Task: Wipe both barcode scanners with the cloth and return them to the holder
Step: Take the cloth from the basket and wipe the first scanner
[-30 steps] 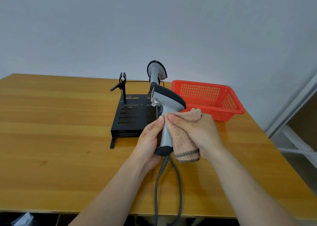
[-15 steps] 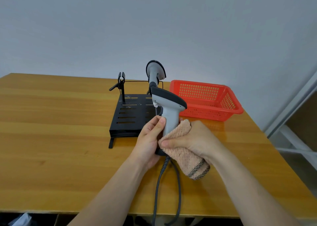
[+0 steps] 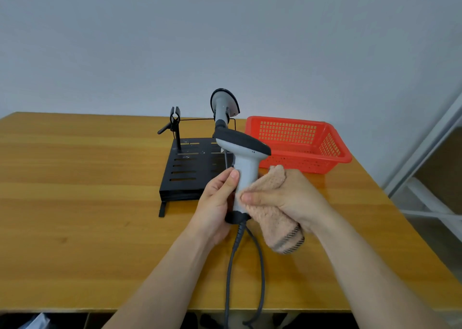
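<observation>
Bright even light, soft shadows, wide-angle bending at edges, sharp focus

Held scanner (image 3: 246,171): smooth light-grey plastic with a slight sheen, matt black cap on head and base. Second scanner (image 3: 223,103): same grey and black plastic. Cloth (image 3: 272,218): pinkish-beige, fluffy looped pile, woven striped border. Holder (image 3: 185,171): matt black slotted plate, looks like painted metal, whitish scuffs. Basket (image 3: 335,151): glossy red perforated plastic. Table (image 3: 75,203): wood-grain top, smooth, satin sheen. Cable (image 3: 231,266): grey, matt, rubbery-looking.
</observation>
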